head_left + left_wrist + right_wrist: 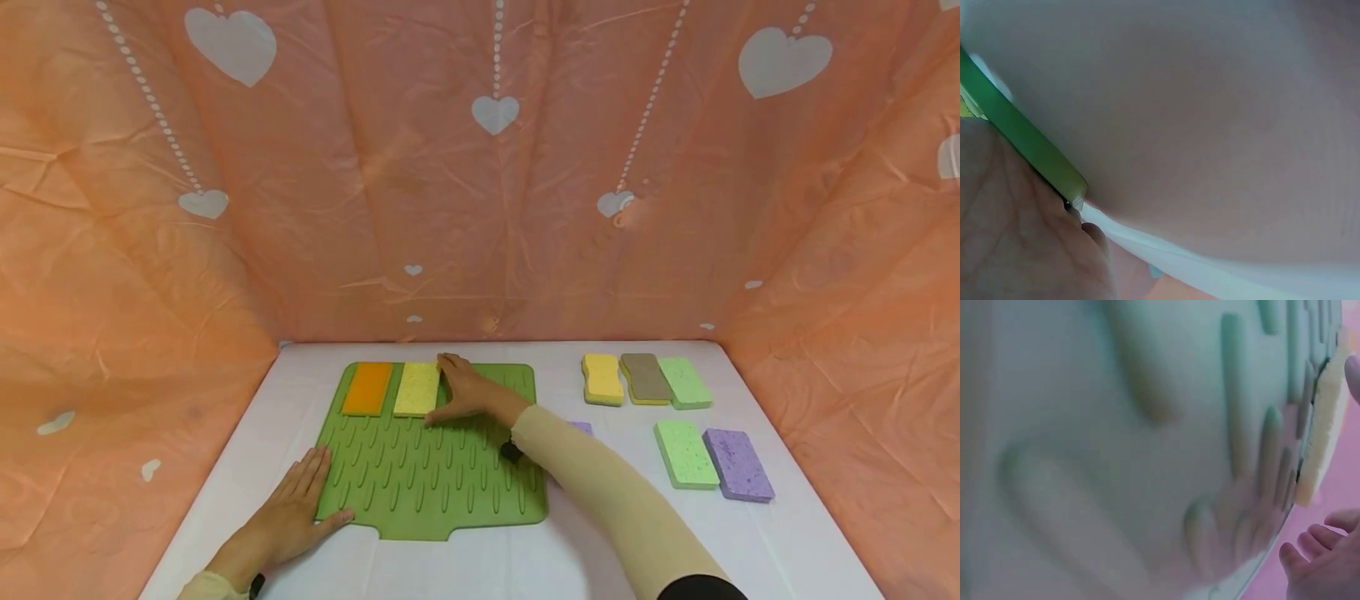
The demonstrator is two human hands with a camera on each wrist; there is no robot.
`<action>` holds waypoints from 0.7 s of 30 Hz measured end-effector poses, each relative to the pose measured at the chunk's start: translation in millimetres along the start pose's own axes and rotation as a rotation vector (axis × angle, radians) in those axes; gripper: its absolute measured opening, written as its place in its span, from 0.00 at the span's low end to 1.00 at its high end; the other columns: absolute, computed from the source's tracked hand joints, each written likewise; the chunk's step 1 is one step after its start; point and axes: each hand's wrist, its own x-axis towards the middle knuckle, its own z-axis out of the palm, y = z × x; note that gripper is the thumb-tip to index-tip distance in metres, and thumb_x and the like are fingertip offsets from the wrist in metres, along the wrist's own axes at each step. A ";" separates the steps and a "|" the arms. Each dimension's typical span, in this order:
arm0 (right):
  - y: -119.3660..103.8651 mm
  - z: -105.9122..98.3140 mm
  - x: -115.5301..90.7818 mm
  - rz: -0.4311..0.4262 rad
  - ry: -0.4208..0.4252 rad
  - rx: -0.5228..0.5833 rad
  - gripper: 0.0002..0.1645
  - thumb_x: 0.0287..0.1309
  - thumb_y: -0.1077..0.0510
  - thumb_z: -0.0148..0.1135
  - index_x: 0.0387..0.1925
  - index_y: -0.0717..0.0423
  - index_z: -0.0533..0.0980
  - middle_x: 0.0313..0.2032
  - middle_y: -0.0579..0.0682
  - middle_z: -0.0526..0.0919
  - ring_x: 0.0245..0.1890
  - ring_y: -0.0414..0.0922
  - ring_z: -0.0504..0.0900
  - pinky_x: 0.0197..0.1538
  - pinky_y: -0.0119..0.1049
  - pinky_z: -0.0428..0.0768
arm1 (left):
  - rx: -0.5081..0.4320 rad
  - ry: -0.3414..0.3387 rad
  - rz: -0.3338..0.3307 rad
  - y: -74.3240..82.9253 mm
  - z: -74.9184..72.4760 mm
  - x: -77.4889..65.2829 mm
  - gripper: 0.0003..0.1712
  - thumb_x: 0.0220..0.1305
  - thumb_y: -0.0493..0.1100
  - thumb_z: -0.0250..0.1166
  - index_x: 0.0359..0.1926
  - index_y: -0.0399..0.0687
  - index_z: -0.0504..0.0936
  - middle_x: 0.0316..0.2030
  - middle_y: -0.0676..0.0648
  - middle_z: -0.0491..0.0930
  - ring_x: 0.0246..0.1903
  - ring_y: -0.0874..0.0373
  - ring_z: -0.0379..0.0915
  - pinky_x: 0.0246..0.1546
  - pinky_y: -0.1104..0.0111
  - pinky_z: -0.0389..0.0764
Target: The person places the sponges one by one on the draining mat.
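A green ridged mat (420, 475) lies on the white table, with an orange sponge (367, 388) and a pale yellow sponge (416, 390) side by side near its far edge. My right hand (468, 393) is spread at the right side of the yellow sponge, thumb toward its near corner. In the right wrist view, a gap shows between the fingers and the yellow sponge (1322, 437). Flat at the mat's left edge rests my left hand (288, 512), its thumb by the near corner. The left wrist view shows the palm (1022, 231) against the mat's edge (1022, 134).
To the right lie a yellow sponge (602, 380), a grey-brown and yellow sponge (646, 379), two light green sponges (686, 383) and a purple sponge (738, 465). Another purple sponge (581, 427) is mostly behind my right forearm. Orange cloth (495, 250) with hearts walls the table.
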 end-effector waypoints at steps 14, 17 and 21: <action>14.5 -32.7 -41.8 -0.026 0.012 -0.010 0.73 0.62 0.36 0.77 0.87 0.62 0.41 0.85 0.64 0.45 0.85 0.61 0.45 0.81 0.59 0.60 | -0.024 -0.006 -0.009 -1.7 0.8 0.2 0.64 0.72 0.71 0.64 0.82 0.25 0.49 0.84 0.27 0.42 0.83 0.29 0.37 0.73 0.75 0.15; 18.9 -37.6 -53.6 -0.025 0.026 -0.005 0.73 0.62 0.35 0.77 0.87 0.60 0.41 0.85 0.63 0.44 0.85 0.61 0.44 0.82 0.59 0.59 | -0.028 -0.004 -0.008 -1.1 0.5 -0.1 0.64 0.72 0.70 0.64 0.82 0.24 0.49 0.84 0.27 0.43 0.83 0.28 0.37 0.74 0.74 0.16; 26.6 -41.5 -69.9 -0.008 0.051 0.001 0.74 0.61 0.32 0.76 0.88 0.56 0.40 0.86 0.60 0.45 0.86 0.59 0.44 0.82 0.60 0.58 | -0.029 0.001 -0.009 0.1 -0.5 -0.5 0.64 0.72 0.71 0.64 0.82 0.25 0.50 0.84 0.27 0.43 0.83 0.28 0.38 0.74 0.73 0.18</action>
